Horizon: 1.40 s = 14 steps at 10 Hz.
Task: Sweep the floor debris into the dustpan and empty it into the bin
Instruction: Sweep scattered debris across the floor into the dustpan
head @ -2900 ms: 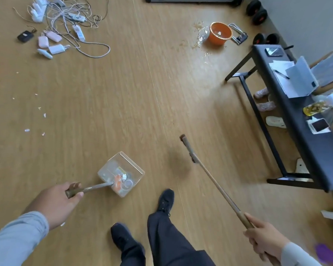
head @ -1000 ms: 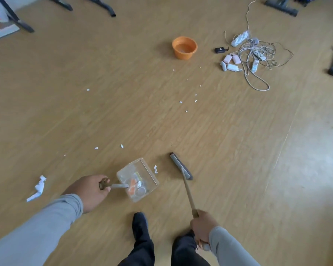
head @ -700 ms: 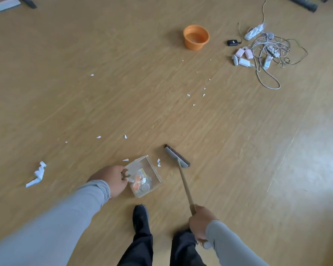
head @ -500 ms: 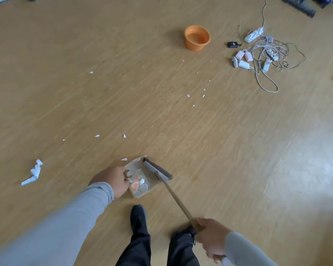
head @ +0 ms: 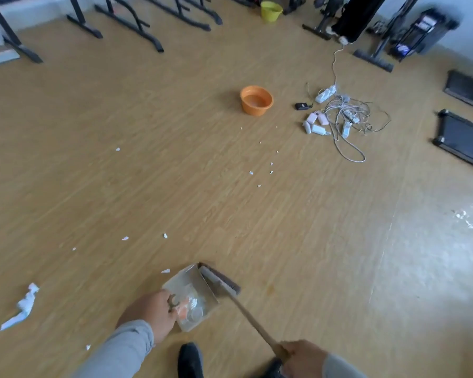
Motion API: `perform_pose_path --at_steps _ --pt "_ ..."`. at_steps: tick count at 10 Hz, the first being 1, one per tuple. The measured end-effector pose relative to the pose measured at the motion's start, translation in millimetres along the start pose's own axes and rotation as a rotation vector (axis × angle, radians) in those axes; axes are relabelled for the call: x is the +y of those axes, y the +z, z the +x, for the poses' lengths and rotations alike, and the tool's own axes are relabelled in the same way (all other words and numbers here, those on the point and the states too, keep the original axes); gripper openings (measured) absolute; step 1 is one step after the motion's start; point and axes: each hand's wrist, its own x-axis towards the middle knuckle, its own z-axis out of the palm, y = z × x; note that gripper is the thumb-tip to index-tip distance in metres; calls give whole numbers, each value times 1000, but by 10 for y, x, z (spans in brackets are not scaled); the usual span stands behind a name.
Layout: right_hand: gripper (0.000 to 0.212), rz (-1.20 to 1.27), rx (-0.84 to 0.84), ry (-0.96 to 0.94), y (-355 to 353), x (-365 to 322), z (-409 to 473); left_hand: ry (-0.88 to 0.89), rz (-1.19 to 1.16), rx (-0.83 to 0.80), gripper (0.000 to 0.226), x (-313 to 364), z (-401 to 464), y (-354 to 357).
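My left hand (head: pixel 150 313) grips the short handle of a clear plastic dustpan (head: pixel 194 285) resting on the wooden floor, with orange and clear scraps inside. My right hand (head: pixel 302 356) holds the wooden stick of a broom whose dark head (head: pixel 219 279) lies against the dustpan's right edge. Small white paper bits (head: pixel 165 270) lie just left of the pan's mouth, more paper bits (head: pixel 164 236) are scattered farther out, and a crumpled white tissue (head: pixel 22 305) lies at the left. An orange bin (head: pixel 256 100) stands far ahead.
A tangle of white cables and chargers (head: pixel 339 118) lies right of the orange bin. Black table legs (head: pixel 131 25) line the far side, a yellow bucket (head: pixel 271 10) stands at the back, a black treadmill (head: pixel 464 140) at the right. My black shoe (head: pixel 190 360) is below the dustpan.
I turned from the bench area toward the scattered scraps and set the dustpan down. The broom head swept left up against the dustpan. The view has since tilted up.
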Motion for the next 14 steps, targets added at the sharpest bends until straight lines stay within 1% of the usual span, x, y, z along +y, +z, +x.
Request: perform_pose_path --at_steps 1,2,3,4,5,6,7,8,9,10,12,13,14 --pt "52 75 58 2 -240 60 -200 -9 -12 -25 32 -5 -39 -82" --pt "26 224 265 -21 -652 156 -642 -18 -90 -17 35 110 -103 -252" --pt "30 212 290 -49 -950 204 -937 -18 -130 28 34 306 -146 -436" --pt "41 230 311 -62 -1139 245 -1110 -31 -123 61 4 568 -147 -613" --pt "59 396 368 -83 -1396 359 -986 -7 -151 106 3 929 -87 -713" --pt "45 573 334 -74 -1823 416 -890 -14 -150 139 15 1413 -15 -817" --pt "41 557 358 -50 -2373 574 -835 -40 -148 190 20 1980 23 -925" --pt "41 585 366 -8 -2992 692 -804 -65 -204 247 13 2558 107 -1002" --pt "42 562 371 -15 -3548 775 -819 -111 -232 286 12 3025 236 -1051" --pt "39 561 372 -49 -4059 791 -797 -146 -296 312 21 3399 376 -1101" --pt "38 503 353 -85 -4875 510 -550 -212 -388 333 44 3840 773 -1301" --pt "27 467 315 -58 -5286 193 -401 -216 -429 326 40 4051 1066 -1388" --pt "29 406 310 -40 -5680 -135 -207 -199 -435 324 36 4264 1390 -1450"
